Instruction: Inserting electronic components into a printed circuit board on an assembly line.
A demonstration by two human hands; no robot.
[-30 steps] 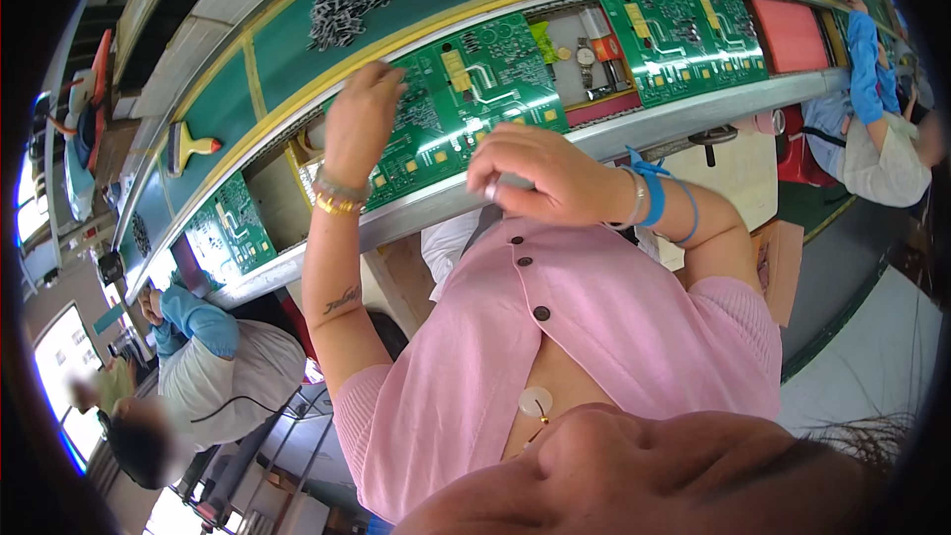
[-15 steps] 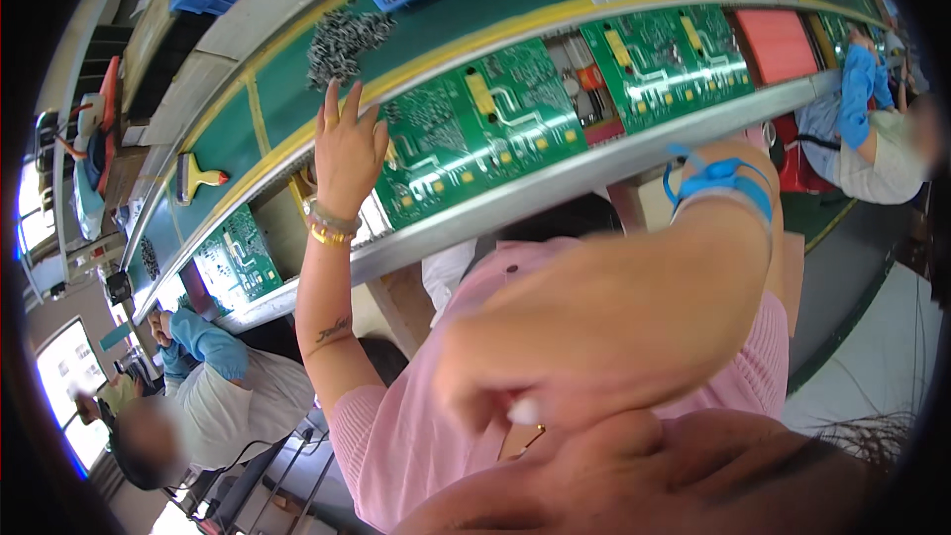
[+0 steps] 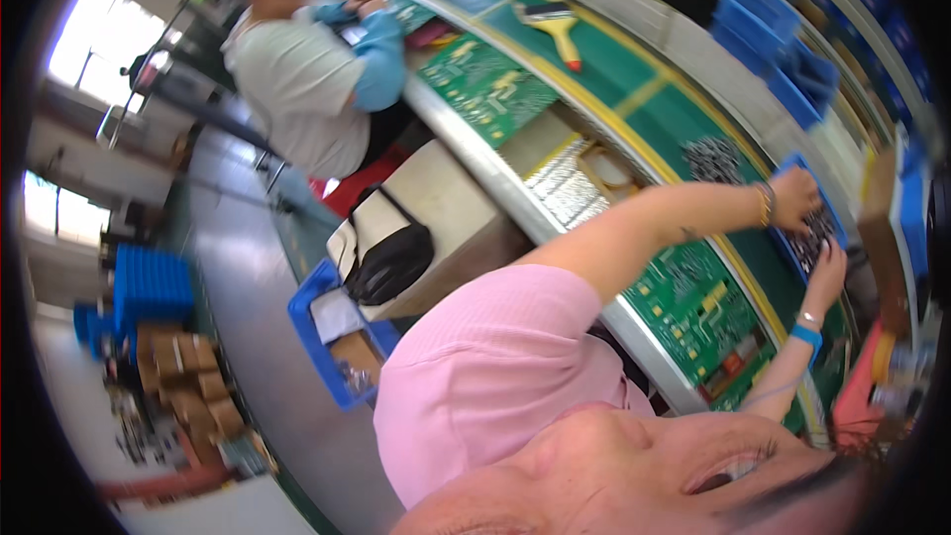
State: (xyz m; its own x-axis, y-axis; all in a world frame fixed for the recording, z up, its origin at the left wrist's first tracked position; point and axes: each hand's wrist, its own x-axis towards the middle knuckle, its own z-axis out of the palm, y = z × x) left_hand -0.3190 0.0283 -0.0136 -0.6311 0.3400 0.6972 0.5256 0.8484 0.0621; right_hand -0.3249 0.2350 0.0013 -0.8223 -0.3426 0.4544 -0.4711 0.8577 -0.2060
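A blue tray full of small dark metallic parts stands on the green work surface at the right. My left hand, with bracelets at the wrist, reaches over the tray's side, its fingers spread on the parts. From the nearer end, my right hand, wearing a blue wrist strap, meets the tray, fingers apart. Whether either hand has a part between its fingertips is too small to tell. Beside the tray lies a loose pile of similar parts.
Green circuit boards lie along the metal-edged rail. A yellow-handled brush rests on the green surface. Blue bins stand behind the line. At the far left of the bench a person in blue sleeves works. A black bag sits on a box.
The view has swung round. My left hand has gone from beside the loose pile to the blue tray. My right hand has moved from close to my body out to the same tray.
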